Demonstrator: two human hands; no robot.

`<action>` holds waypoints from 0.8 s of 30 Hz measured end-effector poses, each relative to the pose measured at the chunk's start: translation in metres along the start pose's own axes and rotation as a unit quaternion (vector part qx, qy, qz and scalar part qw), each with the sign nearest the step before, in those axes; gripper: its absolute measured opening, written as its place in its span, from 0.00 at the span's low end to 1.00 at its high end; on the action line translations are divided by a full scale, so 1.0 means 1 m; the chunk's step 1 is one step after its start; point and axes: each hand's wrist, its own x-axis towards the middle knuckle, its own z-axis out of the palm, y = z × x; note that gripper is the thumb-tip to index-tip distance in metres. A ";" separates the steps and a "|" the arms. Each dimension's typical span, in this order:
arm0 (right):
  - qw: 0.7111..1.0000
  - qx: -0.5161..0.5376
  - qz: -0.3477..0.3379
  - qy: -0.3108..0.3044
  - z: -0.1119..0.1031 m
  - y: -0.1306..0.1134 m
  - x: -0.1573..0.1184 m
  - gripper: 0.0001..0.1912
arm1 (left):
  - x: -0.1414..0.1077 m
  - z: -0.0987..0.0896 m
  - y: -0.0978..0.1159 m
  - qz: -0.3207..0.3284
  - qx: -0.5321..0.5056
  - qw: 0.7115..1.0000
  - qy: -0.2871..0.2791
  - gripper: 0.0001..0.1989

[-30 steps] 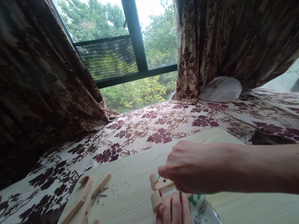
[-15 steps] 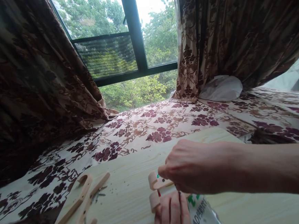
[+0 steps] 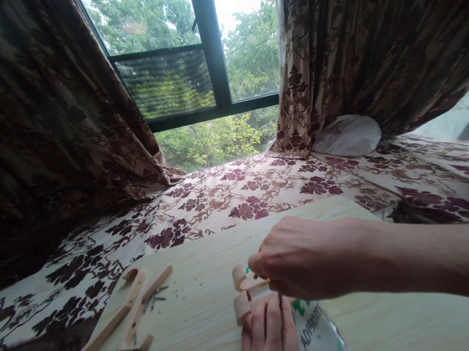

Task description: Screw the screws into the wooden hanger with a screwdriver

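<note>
My right hand (image 3: 298, 259) is closed, knuckles up, over a pale wooden hook (image 3: 239, 278) with a dark hole near its curved end. What the fingers grip is hidden. Directly below, my left hand (image 3: 267, 332) lies with its fingers stretched out over a second wooden hook (image 3: 241, 307), pressing on it and a clear plastic bag (image 3: 317, 326) with green and black print. A thin dark shaft shows between the two hands, near the left fingertips; its kind is unclear. Both hooks lie side by side with their curved ends pointing left.
More wooden hooks (image 3: 121, 311) lie on the left of the pale wood board (image 3: 197, 319), with several screws (image 3: 157, 298) beside them. Small dark crumbs dot the board. Behind it spreads a floral cloth (image 3: 220, 198) under a window, with a white plastic bag (image 3: 349, 137) by the curtain.
My right hand has shifted very slightly and its fingers have turned a little. The left hand stays over the lower hook, its thumb tip now showing. The view has tilted a touch.
</note>
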 end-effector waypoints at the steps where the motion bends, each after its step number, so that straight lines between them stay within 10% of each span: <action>1: 1.000 -0.006 -0.002 -0.004 -0.002 0.000 -0.001 0.04 | 0.000 0.001 0.002 -0.009 -0.006 1.000 0.008 0.23; 6: 0.999 0.007 -0.045 -0.005 -0.007 0.002 -0.002 0.04 | 0.002 0.006 0.010 -0.072 -0.040 0.994 0.068 0.23; 24: 0.997 0.034 -0.073 0.003 -0.002 0.008 -0.002 0.06 | -0.002 0.001 -0.004 0.014 -0.010 1.000 -0.009 0.31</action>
